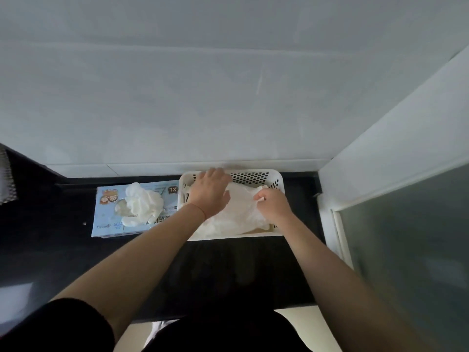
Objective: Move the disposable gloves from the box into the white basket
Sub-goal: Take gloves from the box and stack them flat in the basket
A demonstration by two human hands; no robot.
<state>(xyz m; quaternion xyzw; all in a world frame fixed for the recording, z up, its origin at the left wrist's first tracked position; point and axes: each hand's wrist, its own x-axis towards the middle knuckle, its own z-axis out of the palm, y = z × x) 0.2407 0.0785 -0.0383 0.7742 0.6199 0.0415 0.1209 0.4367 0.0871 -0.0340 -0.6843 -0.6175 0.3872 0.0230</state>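
White gloves (236, 214) (basket) under right hand (272, 205)

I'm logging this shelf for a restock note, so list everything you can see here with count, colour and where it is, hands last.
glove box: one, pale blue with printed pictures and an XL mark, lying flat on the dark counter, left of the basket.
gloves on the box: a bunch, count unclear, translucent white, sticking out of the box's top opening.
white basket: one, white perforated plastic, on the counter against the wall.
gloves in the basket: a pile, count unclear, translucent white, inside the basket.
counter: one, black, below the white wall.
frosted glass panel: one, grey-green, far right.
left hand: one, resting on the gloves in the basket.
right hand: one, pinching the gloves in the basket.
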